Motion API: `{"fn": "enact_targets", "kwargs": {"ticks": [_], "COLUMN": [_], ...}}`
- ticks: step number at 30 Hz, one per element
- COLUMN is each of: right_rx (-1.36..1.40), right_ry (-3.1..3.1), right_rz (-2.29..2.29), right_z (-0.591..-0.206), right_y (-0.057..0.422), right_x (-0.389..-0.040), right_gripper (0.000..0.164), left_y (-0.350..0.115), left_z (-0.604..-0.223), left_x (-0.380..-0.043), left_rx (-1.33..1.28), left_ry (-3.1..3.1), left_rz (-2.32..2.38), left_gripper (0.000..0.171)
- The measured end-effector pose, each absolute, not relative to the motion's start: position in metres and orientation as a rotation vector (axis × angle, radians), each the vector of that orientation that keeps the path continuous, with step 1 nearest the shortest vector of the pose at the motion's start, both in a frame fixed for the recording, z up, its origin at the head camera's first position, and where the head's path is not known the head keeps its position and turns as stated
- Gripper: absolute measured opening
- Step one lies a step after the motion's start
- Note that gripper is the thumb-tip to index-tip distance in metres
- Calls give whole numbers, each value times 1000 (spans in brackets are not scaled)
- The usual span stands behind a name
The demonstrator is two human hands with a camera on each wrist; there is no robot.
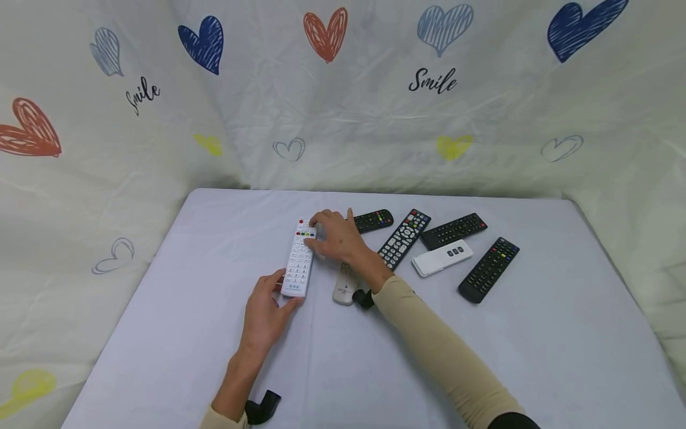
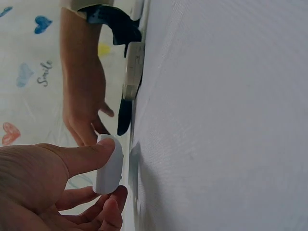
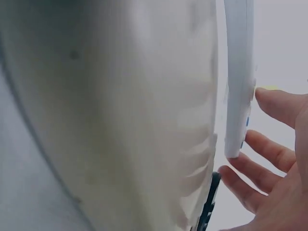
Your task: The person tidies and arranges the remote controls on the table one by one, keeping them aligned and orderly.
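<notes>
A white remote control (image 1: 298, 262) with rows of buttons and a red button at its top is tilted slightly on the left side of the group. My left hand (image 1: 264, 311) pinches its lower end, thumb on one side and fingers on the other. Seen end-on in the left wrist view, the white remote (image 2: 109, 166) is a little above the tabletop. My right hand (image 1: 343, 239) is at the upper end; in the right wrist view its thumb and fingertips (image 3: 260, 94) touch the button face and the end of the white remote (image 3: 239, 72).
Beneath the right forearm lies a pale remote (image 1: 344, 289). Black remotes (image 1: 375, 220), (image 1: 404, 238), (image 1: 454, 230) and a white one (image 1: 442, 257) lie to the right, with another black remote (image 1: 489, 271) farthest right. All are on a white-covered table (image 1: 177, 333).
</notes>
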State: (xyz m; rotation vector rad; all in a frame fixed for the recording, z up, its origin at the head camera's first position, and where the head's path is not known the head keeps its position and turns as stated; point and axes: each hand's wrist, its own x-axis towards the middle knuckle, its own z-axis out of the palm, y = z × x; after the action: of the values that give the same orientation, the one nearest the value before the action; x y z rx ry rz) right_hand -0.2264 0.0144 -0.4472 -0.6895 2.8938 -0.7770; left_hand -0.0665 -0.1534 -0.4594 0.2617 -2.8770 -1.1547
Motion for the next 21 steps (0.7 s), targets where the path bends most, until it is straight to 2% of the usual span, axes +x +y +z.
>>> {"fn": "enact_targets", "kwargs": {"ticks": [21], "right_rx": [-666], "right_ry": [2613], "right_rz": [-1384], "right_z": [-438], "right_y": [0], "right_x": [-215], "right_gripper": [48], "left_y": [-158], "left_z": [-457], "left_x": [-55], "left_rx": [277], "left_ry": [-2801], "left_rz": [-1244], "left_gripper": [78]}}
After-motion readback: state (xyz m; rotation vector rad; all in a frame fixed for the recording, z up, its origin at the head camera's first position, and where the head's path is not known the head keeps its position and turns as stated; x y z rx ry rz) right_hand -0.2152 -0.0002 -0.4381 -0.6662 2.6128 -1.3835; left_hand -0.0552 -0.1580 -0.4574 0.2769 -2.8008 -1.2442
